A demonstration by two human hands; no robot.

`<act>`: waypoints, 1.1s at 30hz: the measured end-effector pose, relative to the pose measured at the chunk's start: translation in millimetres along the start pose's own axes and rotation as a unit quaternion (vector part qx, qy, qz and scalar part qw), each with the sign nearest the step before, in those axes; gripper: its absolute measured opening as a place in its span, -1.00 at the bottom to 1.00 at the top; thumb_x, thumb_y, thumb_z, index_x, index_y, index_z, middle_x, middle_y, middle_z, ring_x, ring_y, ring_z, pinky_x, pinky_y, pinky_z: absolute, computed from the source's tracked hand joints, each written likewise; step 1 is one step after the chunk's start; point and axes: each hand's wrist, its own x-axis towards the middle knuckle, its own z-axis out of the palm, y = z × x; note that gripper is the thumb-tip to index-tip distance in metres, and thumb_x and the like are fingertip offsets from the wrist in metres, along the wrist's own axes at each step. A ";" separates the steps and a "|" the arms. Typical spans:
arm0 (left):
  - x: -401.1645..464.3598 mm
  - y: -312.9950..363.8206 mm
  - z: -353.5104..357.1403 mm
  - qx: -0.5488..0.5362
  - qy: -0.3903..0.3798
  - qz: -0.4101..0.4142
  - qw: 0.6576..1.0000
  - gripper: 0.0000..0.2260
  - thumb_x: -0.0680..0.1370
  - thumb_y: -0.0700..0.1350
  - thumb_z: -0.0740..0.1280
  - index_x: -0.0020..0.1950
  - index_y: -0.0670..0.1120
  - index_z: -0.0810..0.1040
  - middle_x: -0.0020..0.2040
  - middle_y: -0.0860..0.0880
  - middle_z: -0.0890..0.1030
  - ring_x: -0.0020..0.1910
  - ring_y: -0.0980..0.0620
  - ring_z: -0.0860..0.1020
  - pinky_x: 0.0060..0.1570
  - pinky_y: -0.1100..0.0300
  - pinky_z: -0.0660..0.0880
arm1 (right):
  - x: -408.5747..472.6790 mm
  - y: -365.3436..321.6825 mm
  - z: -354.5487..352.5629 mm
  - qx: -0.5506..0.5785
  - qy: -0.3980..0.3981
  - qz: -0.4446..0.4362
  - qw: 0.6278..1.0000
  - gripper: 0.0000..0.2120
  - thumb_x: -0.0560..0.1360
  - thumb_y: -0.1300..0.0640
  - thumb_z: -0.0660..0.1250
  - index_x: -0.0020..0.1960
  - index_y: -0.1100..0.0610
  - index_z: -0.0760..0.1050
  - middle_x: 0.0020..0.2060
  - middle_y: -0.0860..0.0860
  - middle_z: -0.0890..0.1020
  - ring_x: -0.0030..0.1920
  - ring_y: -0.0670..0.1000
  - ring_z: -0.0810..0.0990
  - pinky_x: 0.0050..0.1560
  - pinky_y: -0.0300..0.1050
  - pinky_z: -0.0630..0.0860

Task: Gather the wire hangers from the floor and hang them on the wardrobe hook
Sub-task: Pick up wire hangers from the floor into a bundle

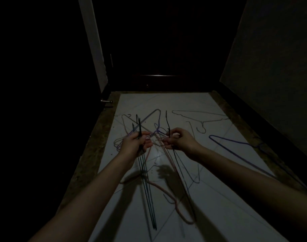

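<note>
the wire hangers i have gathered (145, 172) hang in a tangle between my two hands, above the pale tiled floor (219, 206). my left hand (136, 143) has its fingers curled round a bunch of dark wires, teal and black, that stick up past my knuckles and run long and straight down toward me. my right hand (179, 139) pinches a black wire between thumb and fingers, and that wire too stands up above the hand and trails down below it. pinkish wires cross from one hand to the other, and a pink hanger (168, 193) droops low near the floor with its hook curling toward me. in this dim light i cannot tell exactly how many hangers are in each grip, nor which loops belong to which.

more hangers lie flat on the floor beyond my hands. a pale grey hanger (200, 113) rests to the right and farther off, its hook bending toward me. a blue hanger (236, 144) lies near the right edge of the tiles, well apart from my right hand. a purple hanger (154, 114) shows behind the bunch in my left hand, whether lying or lifted i cannot tell.

a mottled dark border (97, 145) runs along both sides of the tiles. a dark door (166, 49) closes the far end, with a pale frame strip (93, 41) at its left and a dim wall (271, 58) on the right.
</note>
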 end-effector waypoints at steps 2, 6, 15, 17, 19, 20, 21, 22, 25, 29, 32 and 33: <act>-0.5 -5.2 6.8 -0.007 -0.020 -0.023 1.000 -0.81 0.61 -0.31 0.13 0.07 -0.18 0.53 -0.17 -0.14 0.59 -0.22 0.01 0.59 -0.42 0.37 0.46 | 2.4 5.9 3.2 -0.005 0.011 -0.010 1.000 -0.84 0.51 0.46 0.21 0.03 0.28 0.37 -0.23 0.19 0.54 -0.31 0.04 0.55 -0.39 -0.25 0.58; 0.1 -18.0 12.2 -0.033 -0.041 -0.055 0.997 -0.79 0.61 -0.33 0.12 0.06 -0.13 0.52 -0.13 -0.14 0.61 -0.18 -0.02 0.60 -0.27 0.27 0.53 | 9.4 22.9 15.3 -0.063 0.013 -0.038 0.997 -0.90 0.48 0.39 0.30 -0.04 0.25 0.45 -0.25 0.08 0.57 -0.23 0.03 0.56 -0.22 -0.19 0.52; 13.3 -26.5 -2.3 -0.069 -0.028 -0.031 0.997 -0.71 0.54 -0.40 0.22 0.18 -0.12 0.50 0.00 -0.14 0.62 -0.08 -0.04 0.62 -0.16 0.22 0.61 | 31.7 35.0 44.2 -0.036 0.006 -0.089 0.995 -0.86 0.43 0.35 0.37 -0.02 0.33 0.58 -0.13 0.16 0.62 -0.13 0.02 0.60 -0.06 -0.26 0.52; 16.2 -28.3 -10.6 -0.046 -0.019 -0.022 0.999 -0.73 0.53 -0.38 0.25 0.16 -0.12 0.52 -0.05 -0.13 0.63 -0.12 -0.01 0.62 -0.20 0.26 0.60 | 33.9 39.3 48.1 -0.039 -0.017 -0.085 0.996 -0.83 0.47 0.32 0.33 0.05 0.28 0.58 -0.11 0.08 0.61 -0.16 -0.12 0.57 -0.12 -0.40 0.48; 20.7 -29.5 -19.5 -0.022 0.006 -0.012 1.000 -0.80 0.53 -0.36 0.28 0.04 -0.10 0.56 -0.12 -0.13 0.63 -0.18 0.01 0.61 -0.24 0.29 0.59 | 36.8 48.2 50.1 -0.052 -0.023 -0.060 0.997 -0.77 0.51 0.25 0.31 0.15 0.26 0.55 -0.06 0.01 0.58 -0.09 -0.14 0.53 -0.05 -0.29 0.45; 23.3 -29.4 -24.1 -0.014 0.022 -0.009 1.000 -0.82 0.53 -0.35 0.28 -0.02 -0.09 0.56 -0.16 -0.12 0.62 -0.20 0.03 0.60 -0.28 0.31 0.57 | 38.3 54.4 50.5 -0.059 -0.025 -0.045 0.997 -0.76 0.52 0.23 0.31 0.18 0.24 0.54 -0.02 0.01 0.57 -0.05 -0.09 0.52 -0.03 -0.21 0.44; 26.0 -29.3 -29.3 -0.010 0.037 -0.007 0.999 -0.83 0.53 -0.34 0.28 -0.07 -0.08 0.54 -0.20 -0.11 0.60 -0.23 0.04 0.58 -0.32 0.33 0.56 | 40.3 62.5 50.6 -0.071 -0.025 -0.031 0.997 -0.75 0.52 0.21 0.31 0.18 0.23 0.53 0.01 0.03 0.55 -0.02 -0.04 0.51 -0.06 -0.19 0.44; 29.0 -29.3 -34.5 -0.011 0.050 -0.008 0.999 -0.83 0.53 -0.34 0.27 -0.10 -0.08 0.53 -0.22 -0.09 0.58 -0.25 0.05 0.57 -0.36 0.35 0.54 | 41.1 70.6 51.1 -0.084 -0.028 -0.015 0.996 -0.76 0.52 0.21 0.32 0.17 0.23 0.52 0.00 0.05 0.54 -0.04 -0.02 0.52 -0.14 -0.23 0.45; 38.2 -31.6 -51.6 -0.015 0.081 -0.021 0.996 -0.83 0.53 -0.35 0.28 -0.12 -0.09 0.51 -0.22 -0.07 0.58 -0.27 0.08 0.56 -0.42 0.36 0.50 | 41.2 98.0 53.3 -0.103 -0.055 0.047 0.992 -0.79 0.50 0.31 0.32 0.14 0.29 0.49 -0.17 0.04 0.53 -0.24 -0.06 0.53 -0.42 -0.39 0.47; 44.0 -37.2 -68.4 -0.005 0.096 -0.031 0.995 -0.84 0.55 -0.35 0.25 -0.08 -0.10 0.52 -0.24 -0.05 0.56 -0.29 0.11 0.54 -0.42 0.38 0.49 | 43.6 129.0 59.5 -0.163 -0.074 0.071 0.981 -0.74 0.47 0.41 0.32 0.15 0.38 0.45 -0.23 0.08 0.53 -0.29 -0.05 0.53 -0.40 -0.41 0.47; 44.4 -37.5 -76.3 0.000 0.096 -0.025 0.995 -0.82 0.55 -0.35 0.24 -0.12 -0.09 0.51 -0.24 -0.06 0.54 -0.29 0.10 0.52 -0.39 0.38 0.50 | 43.7 148.0 68.5 -0.194 -0.073 0.075 0.975 -0.67 0.45 0.43 0.33 0.20 0.36 0.43 0.07 0.24 0.52 0.02 0.15 0.55 -0.41 -0.49 0.45; 43.8 -37.1 -78.5 -0.001 0.097 -0.025 0.995 -0.82 0.55 -0.35 0.24 -0.12 -0.09 0.50 -0.24 -0.06 0.53 -0.29 0.10 0.51 -0.39 0.38 0.50 | 45.6 154.0 71.3 -0.219 -0.068 0.065 0.971 -0.63 0.43 0.42 0.35 0.22 0.34 0.43 0.09 0.26 0.51 0.07 0.18 0.53 -0.40 -0.52 0.43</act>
